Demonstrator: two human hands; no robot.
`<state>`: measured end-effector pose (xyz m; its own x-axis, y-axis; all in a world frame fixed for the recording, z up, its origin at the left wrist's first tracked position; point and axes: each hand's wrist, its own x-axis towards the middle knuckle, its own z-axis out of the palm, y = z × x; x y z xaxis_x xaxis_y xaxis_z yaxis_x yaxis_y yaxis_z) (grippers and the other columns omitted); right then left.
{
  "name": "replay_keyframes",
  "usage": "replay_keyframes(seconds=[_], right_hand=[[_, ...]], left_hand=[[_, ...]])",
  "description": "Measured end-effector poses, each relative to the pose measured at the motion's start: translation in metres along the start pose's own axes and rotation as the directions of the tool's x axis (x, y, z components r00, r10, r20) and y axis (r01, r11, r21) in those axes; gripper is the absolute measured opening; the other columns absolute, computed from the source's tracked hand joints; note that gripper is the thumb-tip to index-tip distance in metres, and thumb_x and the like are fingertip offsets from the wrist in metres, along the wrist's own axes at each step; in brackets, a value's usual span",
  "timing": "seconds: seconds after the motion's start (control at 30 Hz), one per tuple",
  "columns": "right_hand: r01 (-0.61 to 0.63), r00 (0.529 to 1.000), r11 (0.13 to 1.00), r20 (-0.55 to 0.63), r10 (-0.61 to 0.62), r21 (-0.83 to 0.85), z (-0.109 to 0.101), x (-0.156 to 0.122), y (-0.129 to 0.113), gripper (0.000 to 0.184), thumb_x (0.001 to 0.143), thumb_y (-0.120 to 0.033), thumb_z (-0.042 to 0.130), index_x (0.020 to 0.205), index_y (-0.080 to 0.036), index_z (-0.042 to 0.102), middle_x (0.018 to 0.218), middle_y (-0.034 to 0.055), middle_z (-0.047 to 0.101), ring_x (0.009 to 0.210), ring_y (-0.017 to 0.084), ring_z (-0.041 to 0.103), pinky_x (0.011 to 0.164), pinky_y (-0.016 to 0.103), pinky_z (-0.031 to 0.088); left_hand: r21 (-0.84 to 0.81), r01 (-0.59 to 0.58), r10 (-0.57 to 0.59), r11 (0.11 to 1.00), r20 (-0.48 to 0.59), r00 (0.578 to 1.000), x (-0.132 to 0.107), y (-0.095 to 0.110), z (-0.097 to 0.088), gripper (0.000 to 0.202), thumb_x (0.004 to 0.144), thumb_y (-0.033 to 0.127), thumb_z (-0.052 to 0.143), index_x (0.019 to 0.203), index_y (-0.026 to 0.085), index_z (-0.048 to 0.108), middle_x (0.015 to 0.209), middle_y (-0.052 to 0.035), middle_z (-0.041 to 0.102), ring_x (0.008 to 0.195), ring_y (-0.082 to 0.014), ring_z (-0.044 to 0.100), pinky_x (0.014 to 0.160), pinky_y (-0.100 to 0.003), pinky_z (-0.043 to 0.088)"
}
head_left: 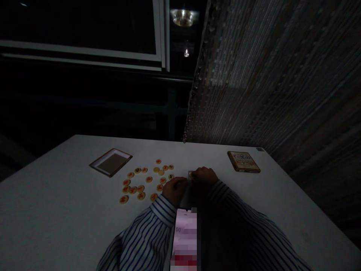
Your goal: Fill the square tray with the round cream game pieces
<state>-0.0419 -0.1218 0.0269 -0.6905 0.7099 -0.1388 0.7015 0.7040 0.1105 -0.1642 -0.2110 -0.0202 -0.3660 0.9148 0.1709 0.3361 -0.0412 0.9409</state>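
Note:
My left hand and my right hand meet over the white table, their fingers bent and pressed together. Between the fingertips shows a small pale edge, perhaps clear plastic; the dim light hides what it belongs to. Just left of my left hand lie several round Chinese chess pieces, loosely scattered. Most bear red characters, a few black ones, and a couple look blank, such as one pale disc. One piece lies close beside my left cuff.
An open shallow box part lies at the left, and a printed box lid at the right. A lit phone screen shows below my hands. A string curtain hangs behind the table's right side; a small dark square sits at the far corner.

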Motion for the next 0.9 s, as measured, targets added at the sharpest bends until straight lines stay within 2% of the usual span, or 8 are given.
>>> replay_keyframes(seconds=[0.9], right_hand=[[0.016,1.000,1.000,-0.002,-0.016,-0.013,0.0028,0.0012,0.0007,0.028,0.076,-0.035,0.037,0.089,-0.021,0.057,0.089,0.0090,0.059,0.083,0.022,0.053,0.065,0.034,0.039]], left_hand=[[-0.025,0.029,-0.029,0.999,-0.007,1.000,-0.0015,0.0057,0.0001,0.014,0.064,0.022,0.053,0.073,0.015,0.062,0.069,-0.0043,0.066,0.066,-0.0148,0.060,0.061,-0.026,0.049]])
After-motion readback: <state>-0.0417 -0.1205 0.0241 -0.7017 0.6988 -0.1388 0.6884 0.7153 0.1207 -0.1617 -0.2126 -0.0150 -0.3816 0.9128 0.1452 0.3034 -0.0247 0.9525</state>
